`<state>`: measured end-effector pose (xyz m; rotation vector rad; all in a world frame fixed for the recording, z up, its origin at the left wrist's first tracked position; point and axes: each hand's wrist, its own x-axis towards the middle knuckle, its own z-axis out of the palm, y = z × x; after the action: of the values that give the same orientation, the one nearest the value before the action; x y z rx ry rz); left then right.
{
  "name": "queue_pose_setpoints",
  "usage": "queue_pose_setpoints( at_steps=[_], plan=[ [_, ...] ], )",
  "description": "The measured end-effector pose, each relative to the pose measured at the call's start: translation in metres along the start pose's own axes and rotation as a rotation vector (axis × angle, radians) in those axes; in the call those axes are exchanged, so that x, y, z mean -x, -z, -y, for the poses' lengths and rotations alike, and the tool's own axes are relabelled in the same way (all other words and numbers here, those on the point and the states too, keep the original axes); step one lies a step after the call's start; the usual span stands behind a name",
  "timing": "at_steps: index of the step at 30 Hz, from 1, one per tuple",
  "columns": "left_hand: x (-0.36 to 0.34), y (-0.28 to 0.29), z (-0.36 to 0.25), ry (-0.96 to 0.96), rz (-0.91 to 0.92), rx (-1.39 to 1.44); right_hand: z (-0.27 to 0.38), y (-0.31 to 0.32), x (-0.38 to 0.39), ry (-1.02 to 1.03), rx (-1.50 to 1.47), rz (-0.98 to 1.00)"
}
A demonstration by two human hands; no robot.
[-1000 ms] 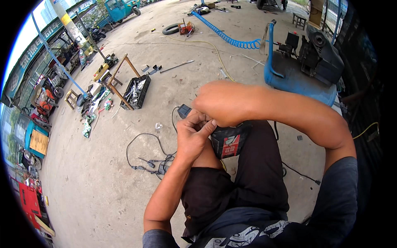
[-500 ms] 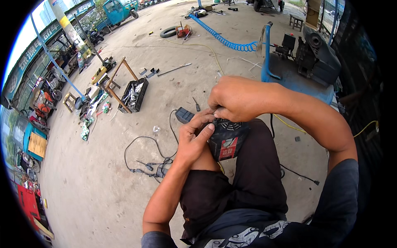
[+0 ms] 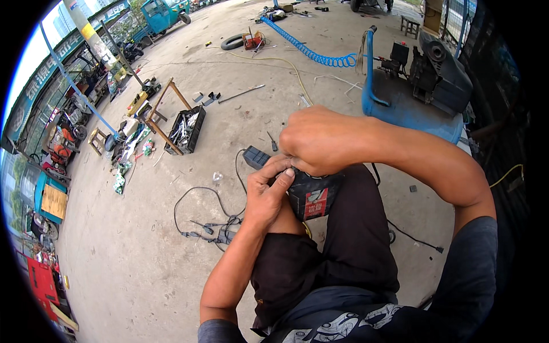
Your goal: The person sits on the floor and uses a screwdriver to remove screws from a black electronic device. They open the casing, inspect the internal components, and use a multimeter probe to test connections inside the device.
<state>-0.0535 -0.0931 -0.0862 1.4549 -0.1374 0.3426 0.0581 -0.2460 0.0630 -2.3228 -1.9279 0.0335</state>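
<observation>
A black box-shaped device [image 3: 303, 195] with a red label on its side rests against my thighs. My left hand [image 3: 271, 188] is closed on its upper left corner, the thumb lying along the top edge. Above the device's top, my right hand [image 3: 309, 140] is curled into a fist, its fingertips meeting the left fingers. Whatever the right fingers pinch is hidden behind the hand. That hand also covers most of the round vent on the device's top. Just beyond my hands, a small black adapter block [image 3: 255, 156] and a screwdriver [image 3: 272, 140] lie on the concrete.
Black cables [image 3: 200, 191] with plugs loop over the ground at left. A black crate of tools [image 3: 187, 132] stands farther off beside a wooden frame [image 3: 171, 86]. At right is a blue air compressor [image 3: 409, 108] with a coiled blue hose [image 3: 309, 52].
My right fist has lowered slightly and rolled over the device's top, now hiding more of the vent. My left hand keeps its hold.
</observation>
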Motion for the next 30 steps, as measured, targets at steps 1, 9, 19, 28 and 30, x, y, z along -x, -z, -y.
queue_pose_setpoints(
  at_steps=[1, 9, 19, 28, 30],
  plan=[
    [0.000, 0.000, 0.000, 0.001, -0.003, 0.007, 0.001, 0.001, -0.001, -0.004, 0.007, 0.017],
    [0.003, -0.002, 0.002, 0.017, -0.022, 0.076, 0.007, 0.004, -0.008, -0.025, 0.086, 0.139],
    [0.006, -0.004, 0.002, 0.032, -0.057, 0.080, 0.013, -0.003, -0.008, 0.013, 0.109, 0.080],
    [0.006, 0.001, 0.002, 0.000, -0.006, 0.091, 0.005, -0.004, -0.007, -0.050, 0.017, 0.128],
    [0.008, 0.004, 0.002, 0.017, 0.032, 0.191, 0.000, 0.000, -0.001, -0.071, -0.051, 0.148]
  ],
)
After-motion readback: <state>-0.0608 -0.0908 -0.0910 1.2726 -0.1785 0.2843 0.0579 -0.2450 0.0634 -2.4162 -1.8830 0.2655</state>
